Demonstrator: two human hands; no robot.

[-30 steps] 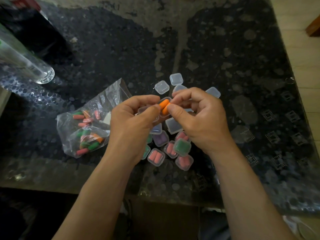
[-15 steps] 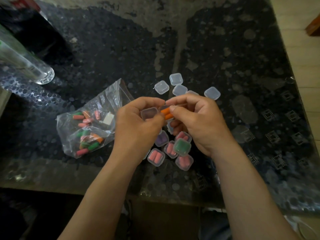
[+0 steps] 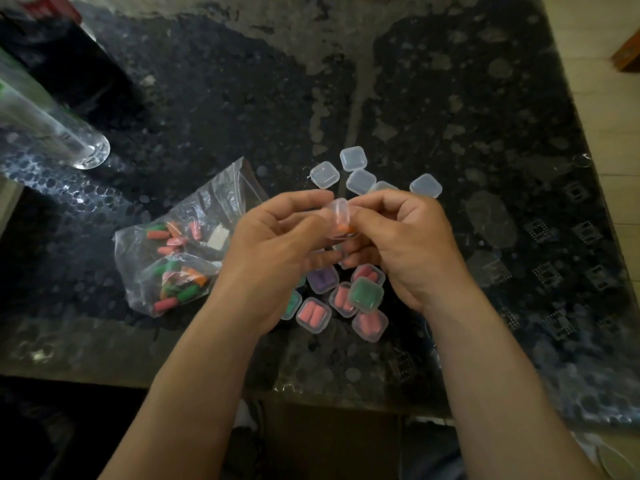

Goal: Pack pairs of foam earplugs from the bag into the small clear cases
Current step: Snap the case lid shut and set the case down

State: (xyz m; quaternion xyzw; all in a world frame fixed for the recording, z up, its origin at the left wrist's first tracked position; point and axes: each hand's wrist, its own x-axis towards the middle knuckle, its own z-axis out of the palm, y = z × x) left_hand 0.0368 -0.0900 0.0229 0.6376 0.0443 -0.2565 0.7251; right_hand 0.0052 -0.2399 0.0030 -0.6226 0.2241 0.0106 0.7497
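My left hand (image 3: 277, 244) and right hand (image 3: 401, 244) pinch one small clear case (image 3: 340, 216) between curled fingertips, its lid seemingly not yet snapped down over the orange earplugs (image 3: 343, 229). At 6 o'clock sit the filled cases (image 3: 313, 313), at 12 o'clock the empty cases (image 3: 353, 159), and at 9 o'clock the bag (image 3: 180, 251) holds many loose plugs, so I judge the job about half done

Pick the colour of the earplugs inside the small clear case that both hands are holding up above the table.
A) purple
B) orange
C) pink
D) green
B: orange earplugs show through the clear case, which is pinched between the left hand and the right hand.
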